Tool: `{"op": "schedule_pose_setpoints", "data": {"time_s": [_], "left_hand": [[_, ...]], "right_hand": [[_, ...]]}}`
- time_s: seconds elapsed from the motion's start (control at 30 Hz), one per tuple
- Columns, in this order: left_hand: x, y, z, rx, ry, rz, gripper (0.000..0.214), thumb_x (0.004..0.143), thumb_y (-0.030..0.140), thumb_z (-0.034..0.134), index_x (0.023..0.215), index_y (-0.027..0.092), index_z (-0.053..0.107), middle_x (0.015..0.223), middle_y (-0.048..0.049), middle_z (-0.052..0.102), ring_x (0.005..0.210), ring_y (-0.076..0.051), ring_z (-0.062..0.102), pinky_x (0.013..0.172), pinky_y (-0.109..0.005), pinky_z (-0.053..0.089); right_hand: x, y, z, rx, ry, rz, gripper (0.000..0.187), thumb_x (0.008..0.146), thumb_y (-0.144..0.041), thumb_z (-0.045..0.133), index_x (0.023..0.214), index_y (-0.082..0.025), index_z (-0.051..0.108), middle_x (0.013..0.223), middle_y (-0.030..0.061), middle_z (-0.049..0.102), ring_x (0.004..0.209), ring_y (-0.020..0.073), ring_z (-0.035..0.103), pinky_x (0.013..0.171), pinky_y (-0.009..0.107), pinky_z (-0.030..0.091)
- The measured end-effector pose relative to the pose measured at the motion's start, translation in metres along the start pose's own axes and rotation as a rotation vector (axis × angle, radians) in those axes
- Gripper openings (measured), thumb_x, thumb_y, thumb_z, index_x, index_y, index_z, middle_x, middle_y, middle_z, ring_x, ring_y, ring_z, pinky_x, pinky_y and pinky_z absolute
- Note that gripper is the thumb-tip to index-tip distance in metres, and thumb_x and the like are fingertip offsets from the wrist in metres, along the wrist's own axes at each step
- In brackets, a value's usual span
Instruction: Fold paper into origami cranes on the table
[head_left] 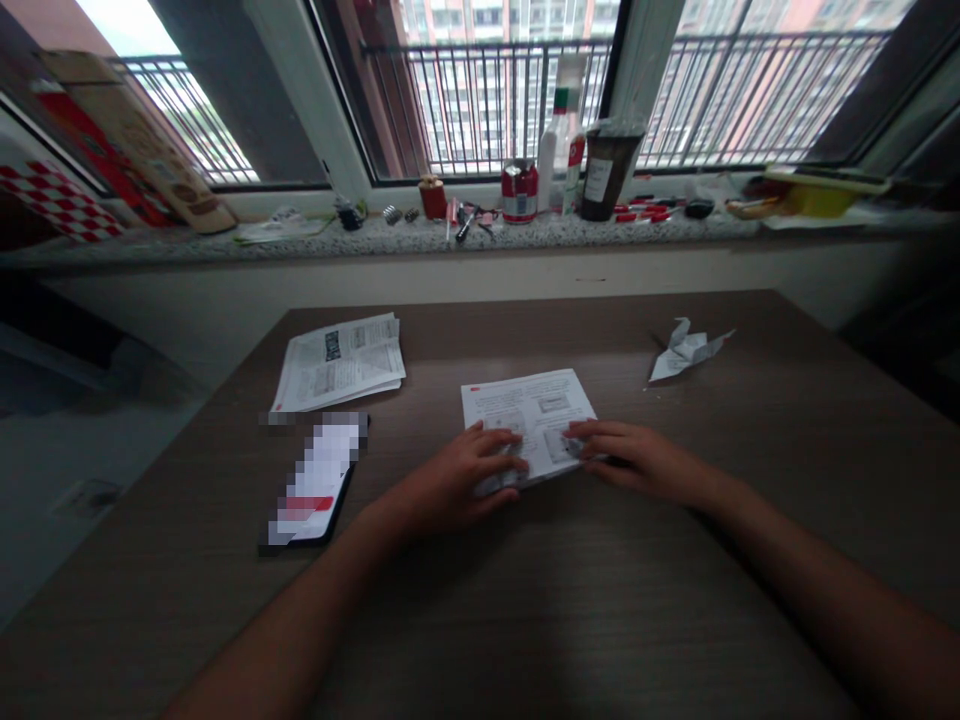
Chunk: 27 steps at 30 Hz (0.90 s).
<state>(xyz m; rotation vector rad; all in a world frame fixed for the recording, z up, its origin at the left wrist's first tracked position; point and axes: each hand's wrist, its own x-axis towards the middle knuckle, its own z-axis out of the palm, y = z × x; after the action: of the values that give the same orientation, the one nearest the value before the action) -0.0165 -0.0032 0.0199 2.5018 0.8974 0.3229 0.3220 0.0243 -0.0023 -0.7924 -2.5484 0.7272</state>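
Observation:
A printed sheet of paper [541, 412], with text and small pictures, lies on the brown table [465, 620] in front of me. It seems folded along its near edge. My left hand [478, 468] rests on its lower left part, fingers stretched out across the print and the thumb by the near edge. On the right side, my right hand [626, 452] touches the sheet with extended fingertips. Neither hand grips anything that I can see. Past my right hand stands a folded paper crane [686, 350].
A stack of printed papers [341, 362] lies at the back left, with a phone [319, 485] in front of it, its screen blurred. Along the stone windowsill [277, 245] stand a red can [519, 190], a dark lidded cup [604, 172], bottles and small items.

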Motion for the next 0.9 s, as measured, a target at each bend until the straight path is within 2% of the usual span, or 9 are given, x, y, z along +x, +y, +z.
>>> {"op": "schedule_pose_setpoints", "data": {"time_s": [0.13, 0.3, 0.47, 0.63, 0.77, 0.9], "left_hand": [[0.0, -0.004, 0.001, -0.033, 0.025, 0.007, 0.031, 0.1, 0.031, 0.066, 0.131, 0.029, 0.069, 0.151, -0.0085, 0.056, 0.141, -0.029, 0.05, 0.122, -0.057, 0.036], [-0.005, 0.003, -0.009, -0.049, -0.027, -0.006, 0.041, 0.096, 0.039, 0.072, 0.135, 0.031, 0.066, 0.156, -0.0081, 0.05, 0.147, -0.032, 0.043, 0.124, -0.058, 0.032], [-0.006, 0.007, -0.017, -0.117, -0.01, -0.011, 0.037, 0.096, 0.03, 0.07, 0.132, 0.03, 0.066, 0.149, -0.0086, 0.056, 0.139, -0.03, 0.053, 0.116, -0.052, 0.045], [-0.003, -0.003, -0.01, -0.131, 0.086, -0.054, 0.027, 0.104, 0.026, 0.057, 0.128, 0.024, 0.066, 0.135, -0.0087, 0.066, 0.12, -0.024, 0.066, 0.105, -0.043, 0.055], [0.0, -0.01, -0.001, -0.092, 0.219, -0.116, 0.024, 0.106, 0.029, 0.053, 0.125, 0.02, 0.065, 0.128, -0.0087, 0.067, 0.113, -0.023, 0.068, 0.101, -0.039, 0.057], [0.004, -0.012, 0.004, -0.059, 0.299, -0.166, 0.02, 0.105, 0.03, 0.055, 0.119, 0.019, 0.064, 0.126, -0.009, 0.065, 0.11, -0.023, 0.068, 0.101, -0.039, 0.057]], "right_hand": [[0.001, -0.002, -0.002, 0.042, 0.034, 0.011, 0.017, 0.101, -0.031, 0.063, 0.115, -0.025, 0.07, 0.142, 0.0106, 0.065, 0.129, 0.0251, 0.063, 0.108, 0.044, 0.052], [0.003, -0.003, -0.006, 0.085, 0.089, 0.04, 0.014, 0.101, -0.032, 0.061, 0.108, -0.024, 0.071, 0.133, 0.0097, 0.07, 0.121, 0.0244, 0.067, 0.102, 0.041, 0.055], [0.003, 0.002, -0.008, 0.094, 0.114, 0.063, 0.02, 0.102, -0.034, 0.058, 0.116, -0.026, 0.069, 0.125, 0.0084, 0.073, 0.117, 0.025, 0.068, 0.102, 0.044, 0.055], [0.002, 0.003, -0.01, 0.089, 0.187, 0.13, 0.021, 0.103, -0.037, 0.056, 0.115, -0.025, 0.068, 0.121, 0.0083, 0.074, 0.112, 0.0261, 0.069, 0.098, 0.043, 0.055], [0.003, 0.001, -0.008, 0.069, 0.277, 0.232, 0.023, 0.103, -0.042, 0.056, 0.106, -0.023, 0.068, 0.108, 0.0083, 0.076, 0.096, 0.0257, 0.072, 0.083, 0.039, 0.057], [0.007, -0.001, -0.003, 0.007, 0.329, 0.315, 0.026, 0.102, -0.045, 0.056, 0.101, -0.022, 0.067, 0.091, 0.0061, 0.074, 0.079, 0.0236, 0.07, 0.069, 0.035, 0.054]]}}
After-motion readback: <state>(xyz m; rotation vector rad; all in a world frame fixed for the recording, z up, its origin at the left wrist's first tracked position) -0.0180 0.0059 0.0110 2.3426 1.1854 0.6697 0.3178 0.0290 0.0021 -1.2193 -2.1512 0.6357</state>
